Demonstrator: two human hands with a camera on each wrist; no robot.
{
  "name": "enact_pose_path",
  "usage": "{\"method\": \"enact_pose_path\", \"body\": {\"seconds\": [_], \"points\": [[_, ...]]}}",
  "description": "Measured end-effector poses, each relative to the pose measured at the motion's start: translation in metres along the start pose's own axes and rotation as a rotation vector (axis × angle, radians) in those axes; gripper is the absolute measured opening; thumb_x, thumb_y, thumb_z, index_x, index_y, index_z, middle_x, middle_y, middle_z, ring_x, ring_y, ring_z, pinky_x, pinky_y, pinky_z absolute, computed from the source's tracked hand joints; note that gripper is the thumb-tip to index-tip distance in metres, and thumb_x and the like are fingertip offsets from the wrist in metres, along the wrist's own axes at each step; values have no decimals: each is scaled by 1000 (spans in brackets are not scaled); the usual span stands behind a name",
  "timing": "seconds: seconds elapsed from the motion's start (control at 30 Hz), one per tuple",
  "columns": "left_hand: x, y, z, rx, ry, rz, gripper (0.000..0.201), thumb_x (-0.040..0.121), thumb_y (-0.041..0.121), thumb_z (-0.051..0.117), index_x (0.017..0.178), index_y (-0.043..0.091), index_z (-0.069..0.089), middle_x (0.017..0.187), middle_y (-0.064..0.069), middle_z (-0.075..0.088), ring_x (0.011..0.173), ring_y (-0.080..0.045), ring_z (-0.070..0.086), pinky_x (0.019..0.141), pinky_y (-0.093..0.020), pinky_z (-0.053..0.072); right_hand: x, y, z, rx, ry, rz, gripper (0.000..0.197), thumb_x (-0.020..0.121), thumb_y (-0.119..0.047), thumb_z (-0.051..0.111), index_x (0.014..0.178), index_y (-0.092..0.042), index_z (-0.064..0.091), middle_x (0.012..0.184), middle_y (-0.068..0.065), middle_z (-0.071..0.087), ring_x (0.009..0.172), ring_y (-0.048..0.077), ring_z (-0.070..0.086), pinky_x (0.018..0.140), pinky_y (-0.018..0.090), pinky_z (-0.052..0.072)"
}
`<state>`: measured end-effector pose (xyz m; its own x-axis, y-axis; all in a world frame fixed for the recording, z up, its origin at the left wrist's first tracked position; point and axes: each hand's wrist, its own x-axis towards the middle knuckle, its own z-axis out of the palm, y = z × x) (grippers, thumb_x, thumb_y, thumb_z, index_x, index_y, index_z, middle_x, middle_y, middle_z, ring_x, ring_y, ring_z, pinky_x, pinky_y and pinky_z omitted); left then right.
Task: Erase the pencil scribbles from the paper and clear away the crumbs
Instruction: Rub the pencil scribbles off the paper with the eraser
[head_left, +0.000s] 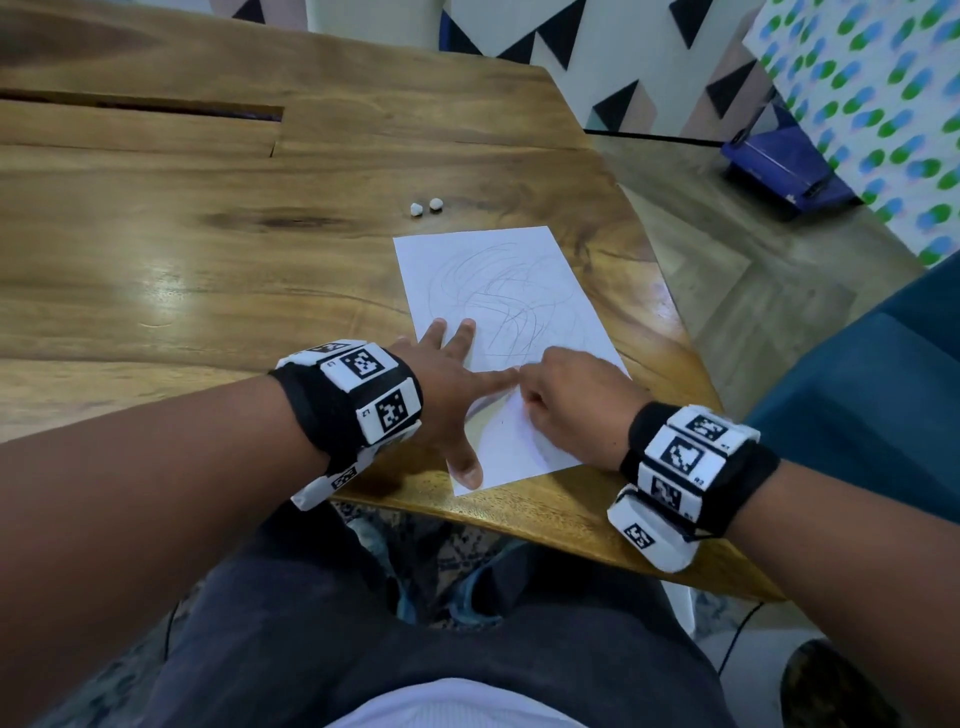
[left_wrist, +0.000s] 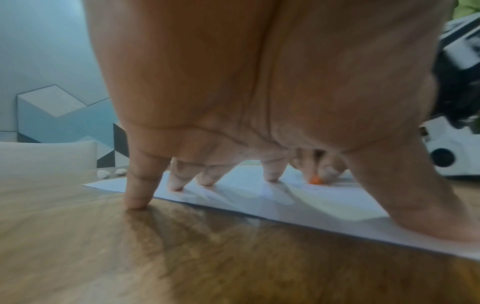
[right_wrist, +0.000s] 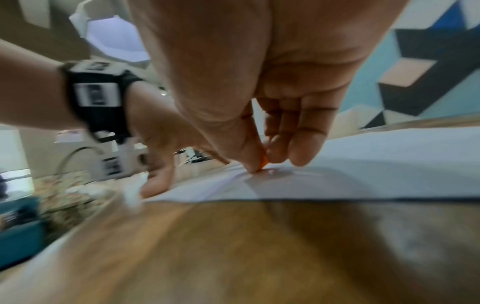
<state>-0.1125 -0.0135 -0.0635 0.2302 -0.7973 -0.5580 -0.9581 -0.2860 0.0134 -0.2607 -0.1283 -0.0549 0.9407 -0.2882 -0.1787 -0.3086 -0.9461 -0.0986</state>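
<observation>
A white paper (head_left: 511, 353) lies flat on the wooden table (head_left: 208, 260), near the front edge. Grey pencil scribbles (head_left: 506, 291) cover its top half.

The left hand (head_left: 452, 384) is spread wide, fingers straight. Its fingertips (left_wrist: 176, 186) and thumb press down on the paper, while the little finger touches the bare wood just beside it.

The right hand (head_left: 566, 395) is curled up. It pinches a small orange thing, probably an eraser (right_wrist: 262, 162), between thumb and fingers. The picture is blurry there, so only a bit of orange shows. Its tip touches the paper, close to the left pointer finger.

Two small white lumps (head_left: 425, 207) sit on the table past the paper's far edge.
</observation>
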Motion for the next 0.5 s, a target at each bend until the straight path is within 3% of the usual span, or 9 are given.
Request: {"method": "enact_pose_path", "body": {"seconds": [0.13,0.2,0.27,0.37,0.43,0.5], "points": [[3,2,-2,15,-32,-14,137,59,79,80,151,59,-20,163,-16,-35,152,-44,-22,121,-67,14,-20,-23,5,38,-83,-229,15,97,-27,50,96,-18,62,95,-3,51,77,19,51,65,34,42],[3,1,-1,23,-27,-12,138,58,80,79,151,58,-20,163,-17,-34,153,-44,-21,120,-68,16,-16,-14,3,49,-98,-213,16,96,-27,51,95,-18,63,94,-3,53,82,21,54,71,36,47],[2,1,-1,28,-16,-8,138,58,80,79,152,58,-19,164,-17,-32,153,-44,-20,120,-68,18,-4,5,-1,59,-59,-78,14,95,-26,50,93,-18,62,93,-2,54,86,22,57,76,39,50],[0,2,-2,31,-21,-15,136,60,79,79,153,57,-18,164,-16,-33,153,-43,-20,120,-67,18,8,26,-3,33,17,78,12,92,-21,49,89,-20,60,91,0,55,87,25,59,73,37,49],[1,2,-3,30,-28,-14,136,60,78,80,153,57,-18,164,-15,-33,153,-43,-21,120,-67,18,4,18,-2,14,4,36,11,94,-21,48,92,-19,59,93,-1,52,87,25,58,70,34,45],[2,2,-3,18,-36,-20,138,59,78,81,152,57,-19,163,-15,-35,152,-43,-22,120,-68,17,-6,-2,1,24,-45,-103,13,97,-23,50,98,-17,61,96,-4,49,87,22,56,70,33,43]]}}
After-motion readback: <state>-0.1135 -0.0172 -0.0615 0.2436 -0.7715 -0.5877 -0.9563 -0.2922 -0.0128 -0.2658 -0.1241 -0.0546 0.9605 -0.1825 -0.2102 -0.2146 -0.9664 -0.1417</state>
